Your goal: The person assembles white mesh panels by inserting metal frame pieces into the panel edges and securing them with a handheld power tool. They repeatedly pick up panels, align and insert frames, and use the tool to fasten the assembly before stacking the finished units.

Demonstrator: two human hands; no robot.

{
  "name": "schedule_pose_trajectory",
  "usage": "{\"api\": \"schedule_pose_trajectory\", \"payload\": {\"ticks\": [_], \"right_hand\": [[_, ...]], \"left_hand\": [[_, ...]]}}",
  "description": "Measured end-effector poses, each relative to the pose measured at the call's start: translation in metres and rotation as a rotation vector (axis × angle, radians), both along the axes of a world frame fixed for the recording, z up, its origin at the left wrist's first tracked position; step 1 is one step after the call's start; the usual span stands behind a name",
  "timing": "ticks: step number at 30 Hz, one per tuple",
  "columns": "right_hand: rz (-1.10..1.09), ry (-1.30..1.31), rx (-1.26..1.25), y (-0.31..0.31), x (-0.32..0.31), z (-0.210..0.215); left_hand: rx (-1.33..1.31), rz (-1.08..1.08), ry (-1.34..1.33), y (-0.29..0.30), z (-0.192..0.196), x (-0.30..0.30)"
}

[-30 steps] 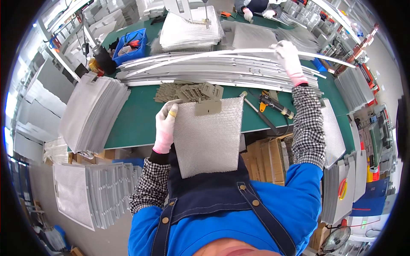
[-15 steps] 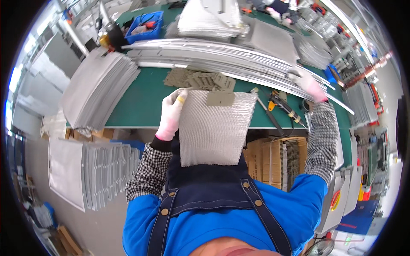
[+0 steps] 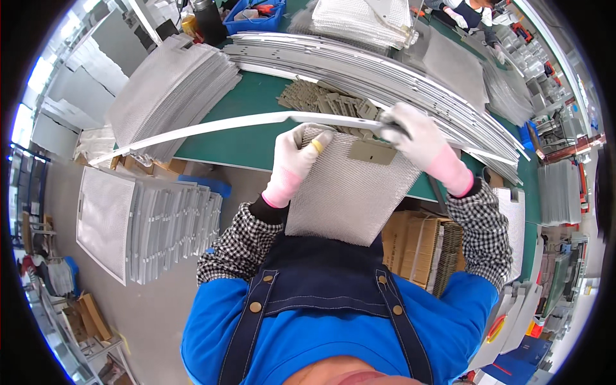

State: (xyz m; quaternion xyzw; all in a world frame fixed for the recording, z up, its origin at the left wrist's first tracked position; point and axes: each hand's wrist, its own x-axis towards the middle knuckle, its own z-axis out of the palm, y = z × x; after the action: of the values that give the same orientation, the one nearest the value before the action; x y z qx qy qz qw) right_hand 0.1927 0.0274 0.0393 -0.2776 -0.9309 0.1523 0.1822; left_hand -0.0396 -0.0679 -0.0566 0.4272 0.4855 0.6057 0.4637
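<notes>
At twelve o'clock, my left hand [image 3: 296, 157] pinched the mesh panel [image 3: 346, 199], tab [image 3: 372, 153] on; my right hand [image 3: 420, 138] gripped a strip [image 3: 327, 119], seemingly unattached.

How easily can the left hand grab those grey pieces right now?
Probably not easily: the left hand is holding the mesh sheet, and the strip in the right hand crosses in front of the grey pieces, though they look close by.
</notes>
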Motion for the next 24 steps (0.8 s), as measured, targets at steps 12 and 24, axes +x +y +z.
{"api": "schedule_pose_trajectory", "payload": {"ticks": [12, 24], "right_hand": [[0.077, -0.164, -0.226, 0.012, -0.021, -0.011], [0.147, -0.183, -0.448, 0.016, 0.032, -0.017]], "left_hand": [[-0.020, 0.076, 0.204, 0.000, -0.010, 0.004], [0.002, -0.067, -0.058, -0.006, 0.007, 0.007]]}}
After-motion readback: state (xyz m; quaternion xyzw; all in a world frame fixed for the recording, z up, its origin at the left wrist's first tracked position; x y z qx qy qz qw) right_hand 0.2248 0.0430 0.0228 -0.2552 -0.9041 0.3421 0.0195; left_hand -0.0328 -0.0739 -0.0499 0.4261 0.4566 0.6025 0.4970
